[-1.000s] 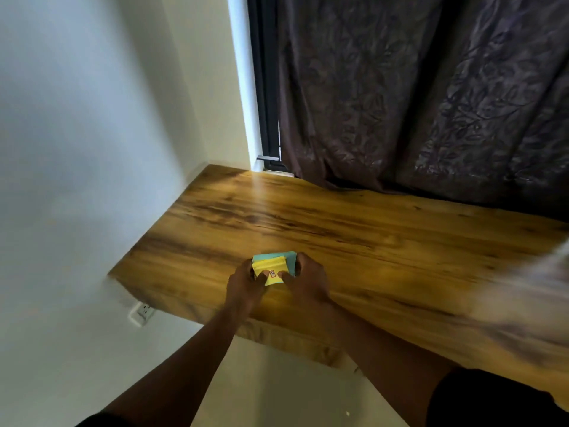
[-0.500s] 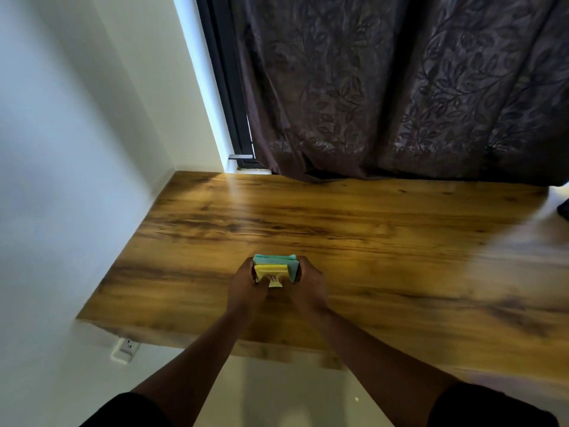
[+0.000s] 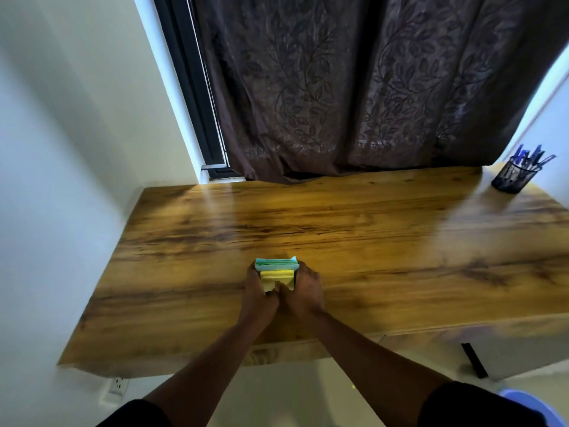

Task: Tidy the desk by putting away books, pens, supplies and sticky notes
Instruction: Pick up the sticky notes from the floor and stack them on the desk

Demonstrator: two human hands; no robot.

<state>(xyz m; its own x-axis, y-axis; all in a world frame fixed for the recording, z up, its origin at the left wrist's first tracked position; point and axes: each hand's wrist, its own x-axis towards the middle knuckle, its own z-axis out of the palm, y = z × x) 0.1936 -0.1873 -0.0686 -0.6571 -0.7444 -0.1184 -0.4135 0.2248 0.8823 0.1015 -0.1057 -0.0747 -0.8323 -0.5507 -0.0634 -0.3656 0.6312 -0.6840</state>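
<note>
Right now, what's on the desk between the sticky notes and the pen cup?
Nothing: in the head view only bare wood of the desk runs from the sticky notes, gripped by both hands, to the pen cup at the far right corner.

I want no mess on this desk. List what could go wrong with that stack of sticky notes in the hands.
1. The sticky notes are a loose, uneven stack, teal above yellow, squeezed between the left hand and right hand; sheets might fan out or slip onto the desk.
2. A yellow sheet's corner looks bent and could crease further.
3. The pen holder stands far right; a hasty carry could tip it.
</note>
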